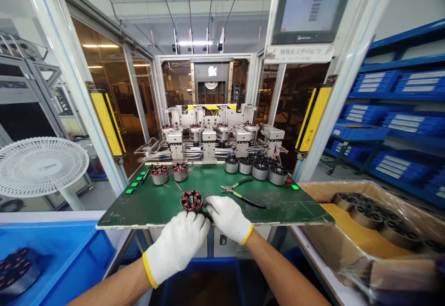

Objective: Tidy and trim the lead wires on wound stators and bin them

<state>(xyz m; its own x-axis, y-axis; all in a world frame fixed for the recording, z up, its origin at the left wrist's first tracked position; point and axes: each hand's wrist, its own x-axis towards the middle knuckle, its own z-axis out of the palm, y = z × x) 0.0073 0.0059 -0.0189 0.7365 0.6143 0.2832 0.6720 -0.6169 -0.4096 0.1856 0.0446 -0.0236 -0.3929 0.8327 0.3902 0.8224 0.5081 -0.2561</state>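
Observation:
A wound motor stator (191, 201) with red copper coils stands near the front edge of the green worktop (139, 208). My left hand (178, 242), in a white knit glove, has its fingers curled together against the stator's near side. At the stator's right side is my right hand (227, 215), gloved too, with thumb and fingers closed; what they pinch is hidden. Thin wire ends rise beside the stator. Diagonal cutters (228, 189) with black and green handles lie right of it. Two more wound stators (160, 175) stand at the back left.
Several unwound stators (260, 170) stand at the back right, before the winding machine (209, 141). A carton (313, 199) of stator cores is at right, a blue bin (79, 250) at left. Yellow light barriers (108, 123) flank the opening. A white fan (43, 166) stands left.

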